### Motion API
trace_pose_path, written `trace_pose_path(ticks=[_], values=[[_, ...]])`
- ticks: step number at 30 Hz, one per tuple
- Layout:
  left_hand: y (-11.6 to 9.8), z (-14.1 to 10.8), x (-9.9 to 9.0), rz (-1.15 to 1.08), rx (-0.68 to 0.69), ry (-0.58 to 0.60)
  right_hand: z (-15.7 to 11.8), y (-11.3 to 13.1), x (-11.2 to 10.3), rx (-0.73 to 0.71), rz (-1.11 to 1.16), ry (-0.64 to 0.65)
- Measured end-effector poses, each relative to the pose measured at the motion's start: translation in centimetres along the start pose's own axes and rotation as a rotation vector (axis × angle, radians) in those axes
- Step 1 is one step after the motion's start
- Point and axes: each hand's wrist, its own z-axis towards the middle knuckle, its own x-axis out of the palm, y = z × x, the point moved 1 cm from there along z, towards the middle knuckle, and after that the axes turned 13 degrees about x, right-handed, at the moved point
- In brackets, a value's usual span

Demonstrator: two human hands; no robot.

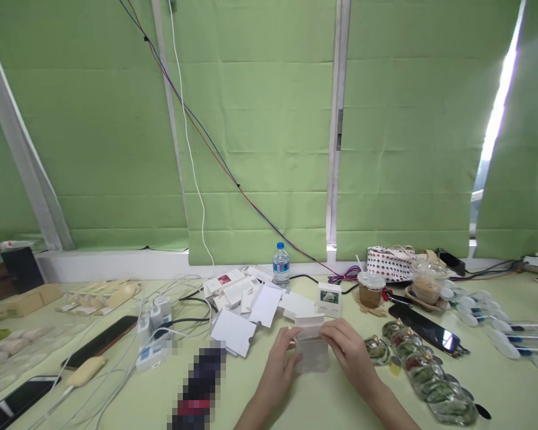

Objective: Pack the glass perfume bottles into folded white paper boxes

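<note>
Near the front middle of the table, a small whitish box (312, 356) is held between my two hands, its top flap up. My left hand (280, 361) grips its left side with bent fingers and thumb. On the right, the fingers of my right hand (347, 353) pinch the upper edge by the flap. What lies inside the box, if anything, does not show. Just behind stands a white box with a flower picture (330, 298). Flat white cartons (235, 329) lie in a loose pile to the left of it.
A water bottle (281, 267) stands by the wall. Right are an iced drink cup (371, 289), a black phone (424, 328), round clear-cased pieces with green inside (434, 382) and white spoon-like items (504, 343). Left are a power strip (155, 352), cables and phones (101, 341).
</note>
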Motion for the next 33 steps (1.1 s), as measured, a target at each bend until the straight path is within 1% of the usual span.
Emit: trace_pose_path(ticks=[2, 4, 8, 11, 14, 16, 18, 21, 25, 27, 29, 31, 33], values=[[-0.2, 0.1, 0.0, 0.005, 0.0, 0.01, -0.5, -0.2, 0.5, -0.08, -0.055, 0.026], [-0.2, 0.2, 0.1, 0.012, -0.003, 0.011, -1.1, -0.4, 0.8, -0.146, -0.131, 0.01], [0.1, 0.3, 0.1, 0.025, 0.003, 0.004, -2.2, -0.7, 1.1, -0.199, -0.288, -0.039], [0.1, 0.4, 0.0, 0.026, 0.021, 0.03, -2.2, -0.5, 1.2, -0.133, -0.334, -0.053], [-0.2, 0.5, 0.0, 0.039, 0.042, 0.066, -1.5, -0.2, 1.2, 0.027, -0.276, -0.038], [-0.4, 0.5, 0.0, 0.046, 0.042, 0.074, -1.0, 0.1, 1.1, 0.109, -0.217, -0.019], [-0.4, 0.4, 0.0, 0.039, 0.035, 0.065, -0.6, 0.4, 1.0, 0.119, -0.172, -0.013], [-0.3, 0.4, 0.2, 0.029, 0.018, 0.045, -0.7, 0.4, 1.0, 0.006, -0.176, -0.072], [0.3, 0.3, 0.2, 0.026, 0.009, 0.039, -1.8, -0.4, 0.8, -0.142, -0.233, -0.134], [0.4, 0.2, 0.1, 0.016, 0.015, 0.049, -2.5, -0.7, 0.6, -0.242, -0.328, -0.14], [0.3, 0.1, 0.1, 0.019, 0.012, 0.073, -3.2, -1.0, 0.3, -0.325, -0.469, -0.116], [0.0, 0.1, 0.1, -0.003, -0.006, 0.074, -3.7, -1.2, 0.2, -0.341, -0.585, -0.079], [-0.4, 0.2, 0.3, -0.069, -0.025, 0.056, -4.0, -1.2, 0.2, -0.325, -0.648, -0.064]])
